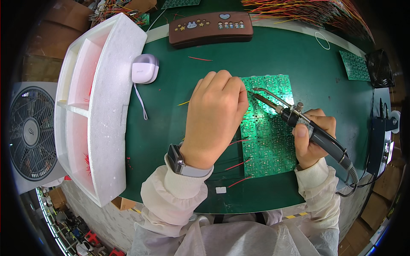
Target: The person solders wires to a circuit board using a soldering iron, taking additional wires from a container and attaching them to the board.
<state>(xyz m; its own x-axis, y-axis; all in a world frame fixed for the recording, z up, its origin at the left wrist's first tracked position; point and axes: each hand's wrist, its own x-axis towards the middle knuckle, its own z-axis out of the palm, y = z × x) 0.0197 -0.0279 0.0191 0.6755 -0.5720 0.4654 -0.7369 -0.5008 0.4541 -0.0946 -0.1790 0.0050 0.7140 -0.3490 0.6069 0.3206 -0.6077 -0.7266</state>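
- Panel of green circuit boards [267, 147]: likely light and stiff yet brittle, so flexing could strain its joints; best taken by the outer edges, off the solder points.
- Soldering iron [291, 118]: probably light, with some drag from its cable [353, 176]; hold it by the dark handle only, since the metal end may be hot.
- Looks: the panel is a glossy rectangle, a repeating grid of small boards dotted with silvery points; thin red wires [240, 181] show along one long edge.
- Place: the panel lies flat on the green table [162, 128], nearer the person than the brown case [211, 32] and mostly right of it.
- Left hand [213, 111]: nearer than the case, fingers curled closed; whether they pinch anything is hidden, so I cannot tell.
- Right hand [307, 149]: nearer than the case and right of it, wrapped around the iron's handle, the tip pointing toward the left fingers.
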